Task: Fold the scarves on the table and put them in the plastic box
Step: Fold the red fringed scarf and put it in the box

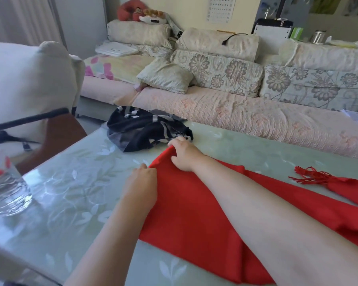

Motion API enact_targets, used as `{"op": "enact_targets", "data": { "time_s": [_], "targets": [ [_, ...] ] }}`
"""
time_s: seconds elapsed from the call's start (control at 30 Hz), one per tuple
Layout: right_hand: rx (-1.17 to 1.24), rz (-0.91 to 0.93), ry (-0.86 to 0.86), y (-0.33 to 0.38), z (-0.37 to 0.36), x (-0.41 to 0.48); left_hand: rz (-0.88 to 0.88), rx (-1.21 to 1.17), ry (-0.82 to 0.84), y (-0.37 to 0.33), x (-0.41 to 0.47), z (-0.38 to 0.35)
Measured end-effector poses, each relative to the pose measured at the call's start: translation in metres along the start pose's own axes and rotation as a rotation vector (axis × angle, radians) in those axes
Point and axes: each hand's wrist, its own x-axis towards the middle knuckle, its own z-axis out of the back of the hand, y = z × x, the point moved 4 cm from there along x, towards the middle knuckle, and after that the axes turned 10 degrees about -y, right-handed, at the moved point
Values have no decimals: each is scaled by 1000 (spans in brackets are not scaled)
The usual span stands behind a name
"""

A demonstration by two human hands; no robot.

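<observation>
A red scarf (186,213) lies spread across the pale green table (70,193), its tasselled end (310,176) off to the right. My right hand (184,154) pinches the scarf's far left corner. My left hand (142,182) grips the near left edge just below it, fingers curled on the cloth. A crumpled dark blue and white scarf (145,129) sits on the table right behind my right hand. A clear plastic box (4,182) with red marks stands at the table's left edge, partly cut off.
A white-cushioned chair (25,89) with a brown seat stands to the left of the table. Behind the table runs a long sofa (236,112) with floral cushions.
</observation>
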Motion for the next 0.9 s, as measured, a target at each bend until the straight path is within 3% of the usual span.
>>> {"op": "enact_targets", "data": {
  "time_s": [0.17, 0.27, 0.4, 0.5, 0.57, 0.7, 0.9],
  "targets": [
    [-8, 15, 134, 32, -35, 6, 123, 167, -40, 28, -4, -8],
    [-140, -37, 88, 26, -41, -7, 32, 70, -1, 14, -6, -11],
    [-305, -185, -19, -2, -38, -36, -20, -8, 216, 3, -13, -26],
    [-233, -277, 69, -23, -37, -59, 7, 77, 317, 4, -17, -36],
    [-138, -224, 114, -30, -28, -70, 32, 98, 293, 0, -17, -34],
    [-2, -164, 26, -46, 5, -96, -1, 56, 198, -35, -18, -24],
    [68, -143, -90, -103, 60, -165, -329, -167, 42, -140, -37, -2]
  ]
}}
